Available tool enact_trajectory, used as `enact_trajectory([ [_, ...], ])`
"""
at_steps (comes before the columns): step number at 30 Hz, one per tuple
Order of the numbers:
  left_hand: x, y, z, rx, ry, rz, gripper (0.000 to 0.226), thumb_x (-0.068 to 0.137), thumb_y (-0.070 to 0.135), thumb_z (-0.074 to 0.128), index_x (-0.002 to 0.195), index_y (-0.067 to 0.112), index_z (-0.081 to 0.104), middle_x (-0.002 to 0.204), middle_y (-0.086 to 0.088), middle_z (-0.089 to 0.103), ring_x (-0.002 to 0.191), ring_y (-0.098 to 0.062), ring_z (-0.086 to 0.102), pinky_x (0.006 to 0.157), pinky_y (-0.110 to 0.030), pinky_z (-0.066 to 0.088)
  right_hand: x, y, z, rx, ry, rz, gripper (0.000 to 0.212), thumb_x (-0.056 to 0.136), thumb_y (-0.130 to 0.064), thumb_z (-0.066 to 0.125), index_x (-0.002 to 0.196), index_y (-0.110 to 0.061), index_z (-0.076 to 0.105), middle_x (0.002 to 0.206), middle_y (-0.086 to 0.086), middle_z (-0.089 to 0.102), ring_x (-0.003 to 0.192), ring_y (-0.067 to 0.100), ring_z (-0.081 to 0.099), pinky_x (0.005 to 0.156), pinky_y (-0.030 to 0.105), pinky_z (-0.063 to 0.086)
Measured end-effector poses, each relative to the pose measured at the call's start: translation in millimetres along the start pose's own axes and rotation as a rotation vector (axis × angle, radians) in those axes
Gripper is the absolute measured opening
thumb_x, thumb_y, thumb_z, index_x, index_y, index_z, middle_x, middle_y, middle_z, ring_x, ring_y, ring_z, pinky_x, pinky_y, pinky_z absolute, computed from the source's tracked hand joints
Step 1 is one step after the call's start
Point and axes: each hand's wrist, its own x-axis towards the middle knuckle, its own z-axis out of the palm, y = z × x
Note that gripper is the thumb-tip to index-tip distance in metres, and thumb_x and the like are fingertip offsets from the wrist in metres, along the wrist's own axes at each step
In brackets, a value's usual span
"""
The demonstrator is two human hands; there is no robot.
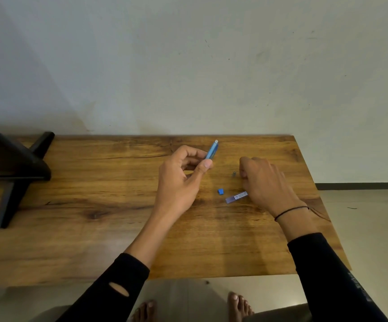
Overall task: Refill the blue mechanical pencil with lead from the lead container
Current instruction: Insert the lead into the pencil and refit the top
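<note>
Pointing up and slightly right, the blue pencil (212, 151) sits just above frame centre, pinched at its lower part between thumb and fingers of the left hand (180, 180), lower end hidden. Right hand (266, 182) rests palm-down on the wooden table (95, 205), fingers curled; grip can't be made out. It covers one end of the lead container (236, 197), beside a small blue cap (220, 191).

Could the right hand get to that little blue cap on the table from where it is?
Probably yes. The right hand rests on the table just beside the blue cap, which lies in the open, apart from the lead container; nothing covers it.
</note>
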Motion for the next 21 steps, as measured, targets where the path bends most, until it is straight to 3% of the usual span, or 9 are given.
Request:
enact_trajectory([
  [3, 0, 0, 0, -0.041, 0.006, -0.013, 0.011, 0.096, 0.019, 0.078, 0.101, 0.026, 0.071, 0.095, 0.0, 0.084, 0.094, -0.016, 0.081, 0.086, -0.037, 0.066, 2, 5, -1, 0.124, 0.02, 0.005, 0.02, 0.093, 0.0, 0.057, 0.092, -0.02, 0.054, 0.09, 0.001, 0.064, 0.08, 0.026, 0.061, 0.059, 0.035, 0.039],
  [5, -1, 3, 1, -0.123, -0.004, -0.054, 0.009, 0.098, 0.016, 0.076, 0.106, 0.015, 0.071, 0.093, -0.001, 0.084, 0.092, -0.014, 0.082, 0.085, -0.033, 0.066, 5, 10, -10, 0.324, 0.094, 0.035, 0.024, 0.092, 0.0, 0.062, 0.091, -0.023, 0.054, 0.086, -0.002, 0.065, 0.078, 0.021, 0.064, 0.059, 0.031, 0.046],
  [8, -4, 10, 3, -0.292, -0.052, -0.138, 0.013, 0.1, 0.012, 0.072, 0.112, 0.007, 0.07, 0.095, -0.006, 0.083, 0.094, -0.017, 0.082, 0.084, -0.033, 0.067, 5, 0, -39, 0.845, 0.242, 0.078, 0.024, 0.096, -0.001, 0.068, 0.095, -0.019, 0.054, 0.093, 0.01, 0.068, 0.088, 0.023, 0.076, 0.075, 0.039, 0.064],
  [11, -6, 12, 5, -0.347, -0.075, -0.156, 0.013, 0.1, 0.011, 0.071, 0.113, 0.007, 0.069, 0.093, -0.007, 0.083, 0.094, -0.019, 0.082, 0.086, -0.038, 0.068, 0, -22, -67, 1.287, 0.277, -0.016, 0.021, 0.101, 0.005, 0.062, 0.104, -0.009, 0.047, 0.102, 0.025, 0.06, 0.095, 0.033, 0.081, 0.077, 0.048, 0.068],
  [14, -8, 13, 7, -0.339, -0.096, -0.141, 0.012, 0.1, 0.012, 0.072, 0.111, 0.007, 0.069, 0.096, -0.012, 0.083, 0.087, -0.016, 0.081, 0.078, -0.03, 0.065, -4, -36, -82, 1.337, 0.291, -0.13, 0.023, 0.102, 0.008, 0.06, 0.106, -0.009, 0.045, 0.1, 0.02, 0.059, 0.091, 0.036, 0.081, 0.074, 0.047, 0.068],
  [21, -10, 13, 10, -0.287, -0.107, -0.115, 0.011, 0.099, 0.013, 0.073, 0.109, 0.009, 0.07, 0.094, -0.011, 0.083, 0.081, -0.008, 0.079, 0.073, -0.023, 0.061, -6, -45, -84, 1.086, 0.352, -0.195, 0.025, 0.1, 0.011, 0.059, 0.102, -0.013, 0.05, 0.101, 0.024, 0.062, 0.083, 0.025, 0.079, 0.069, 0.036, 0.066],
])
